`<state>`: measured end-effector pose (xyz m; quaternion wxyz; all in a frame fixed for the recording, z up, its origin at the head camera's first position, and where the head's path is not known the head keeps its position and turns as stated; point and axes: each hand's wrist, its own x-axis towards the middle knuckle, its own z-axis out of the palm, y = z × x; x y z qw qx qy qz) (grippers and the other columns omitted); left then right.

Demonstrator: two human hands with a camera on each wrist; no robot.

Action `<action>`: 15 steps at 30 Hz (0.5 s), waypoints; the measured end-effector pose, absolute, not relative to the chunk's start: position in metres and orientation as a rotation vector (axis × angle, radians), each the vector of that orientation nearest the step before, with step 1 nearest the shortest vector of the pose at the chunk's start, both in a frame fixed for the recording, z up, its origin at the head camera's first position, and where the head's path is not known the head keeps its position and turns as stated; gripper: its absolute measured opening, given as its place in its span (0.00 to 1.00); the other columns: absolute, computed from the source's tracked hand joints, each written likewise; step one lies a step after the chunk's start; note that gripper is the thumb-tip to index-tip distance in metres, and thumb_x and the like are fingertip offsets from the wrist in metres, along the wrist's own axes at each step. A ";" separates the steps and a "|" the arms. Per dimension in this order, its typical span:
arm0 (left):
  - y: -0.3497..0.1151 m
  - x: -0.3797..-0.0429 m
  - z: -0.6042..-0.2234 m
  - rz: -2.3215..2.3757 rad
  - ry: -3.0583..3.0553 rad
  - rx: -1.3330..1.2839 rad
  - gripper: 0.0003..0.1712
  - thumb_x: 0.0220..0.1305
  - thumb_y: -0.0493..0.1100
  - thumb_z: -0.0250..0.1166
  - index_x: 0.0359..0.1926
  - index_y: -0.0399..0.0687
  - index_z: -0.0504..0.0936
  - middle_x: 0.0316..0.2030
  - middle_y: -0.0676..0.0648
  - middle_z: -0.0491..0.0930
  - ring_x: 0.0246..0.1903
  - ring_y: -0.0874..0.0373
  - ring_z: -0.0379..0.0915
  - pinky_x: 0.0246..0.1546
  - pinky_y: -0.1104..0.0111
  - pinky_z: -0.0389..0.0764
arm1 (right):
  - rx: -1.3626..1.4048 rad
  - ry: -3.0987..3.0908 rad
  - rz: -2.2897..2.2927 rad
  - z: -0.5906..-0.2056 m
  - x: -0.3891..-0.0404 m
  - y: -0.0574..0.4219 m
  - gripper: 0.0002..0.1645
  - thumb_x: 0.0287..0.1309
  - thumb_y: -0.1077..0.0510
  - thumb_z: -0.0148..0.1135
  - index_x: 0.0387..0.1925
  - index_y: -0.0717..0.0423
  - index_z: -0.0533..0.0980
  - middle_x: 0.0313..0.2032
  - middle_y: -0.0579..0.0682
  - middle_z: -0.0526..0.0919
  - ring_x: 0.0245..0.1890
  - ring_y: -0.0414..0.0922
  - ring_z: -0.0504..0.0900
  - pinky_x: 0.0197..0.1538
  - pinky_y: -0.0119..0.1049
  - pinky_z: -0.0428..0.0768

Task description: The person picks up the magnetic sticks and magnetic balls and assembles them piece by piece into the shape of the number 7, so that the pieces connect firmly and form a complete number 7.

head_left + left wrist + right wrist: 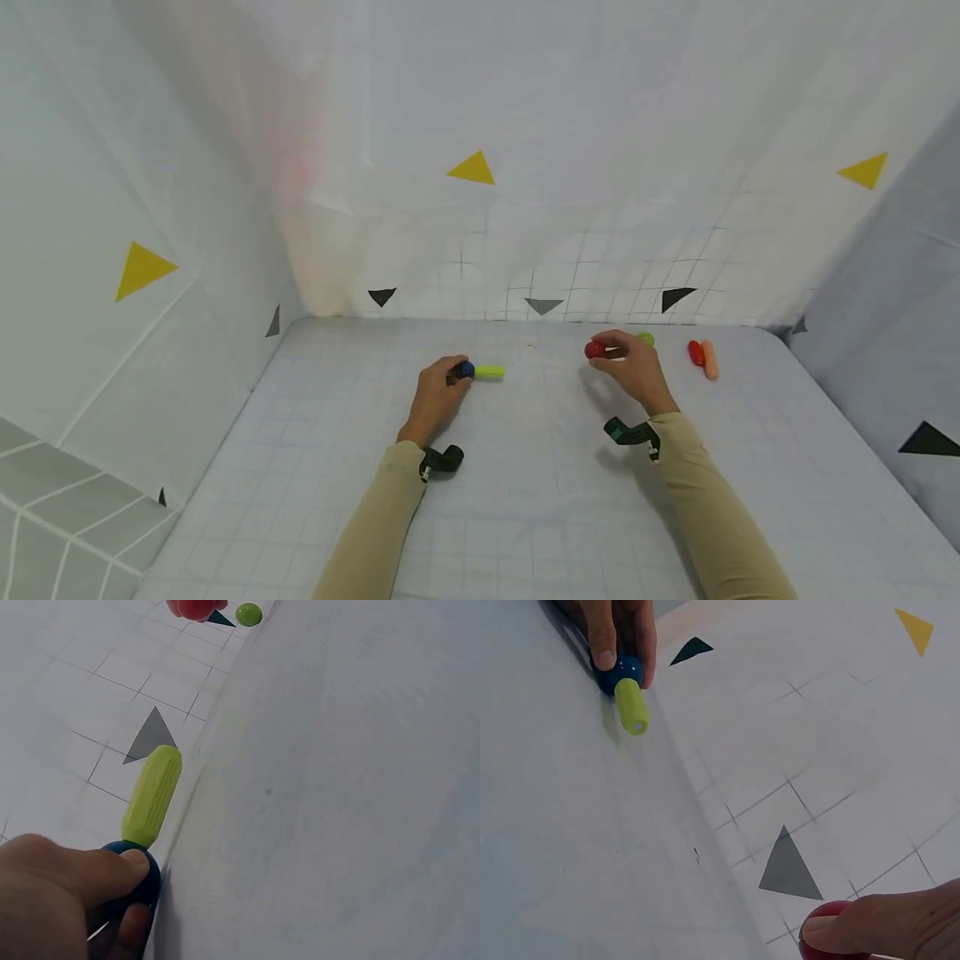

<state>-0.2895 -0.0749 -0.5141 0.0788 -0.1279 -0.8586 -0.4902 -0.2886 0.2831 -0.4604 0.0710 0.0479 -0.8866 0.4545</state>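
My left hand (437, 396) grips a dark blue ball (467, 369) low over the white table. A yellow-green ribbed rod (152, 796) extends from the ball to the right; whether the two are joined I cannot tell. The right wrist view shows pale dots on the blue ball (622, 673). Between thumb and fingers, my right hand (636, 371) pinches a red ball (593, 350) above the tabletop, its shadow falling below. Just behind that hand shows part of a light green ball (646, 339).
Right of my right hand, a red oval piece (696, 353) and an orange rod (709, 360) lie side by side. The white table (510, 517) has a faint grid. White sheet walls with yellow and black triangles stand at the back and sides.
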 end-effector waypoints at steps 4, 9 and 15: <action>-0.075 -0.290 -0.515 -1.474 -2.561 -0.368 0.25 0.70 0.34 0.69 0.67 0.39 0.79 0.60 0.42 0.80 0.52 0.50 0.80 0.54 0.59 0.81 | 0.178 -2.660 1.413 -0.460 -0.289 0.274 0.24 0.64 0.60 0.73 0.60 0.59 0.80 0.55 0.60 0.84 0.54 0.59 0.81 0.53 0.52 0.83; -0.076 -0.290 -0.516 -1.485 -2.559 -0.377 0.25 0.71 0.35 0.69 0.67 0.39 0.79 0.60 0.42 0.80 0.52 0.50 0.80 0.54 0.59 0.81 | 0.235 -2.658 1.460 -0.459 -0.289 0.262 0.24 0.64 0.61 0.73 0.60 0.59 0.80 0.55 0.59 0.84 0.53 0.58 0.81 0.53 0.52 0.82; -0.077 -0.290 -0.515 -1.472 -2.559 -0.372 0.25 0.71 0.35 0.69 0.67 0.40 0.79 0.60 0.42 0.80 0.52 0.51 0.80 0.53 0.59 0.81 | 0.315 -2.655 1.478 -0.458 -0.291 0.244 0.23 0.63 0.61 0.74 0.59 0.57 0.82 0.54 0.56 0.85 0.52 0.56 0.83 0.53 0.52 0.82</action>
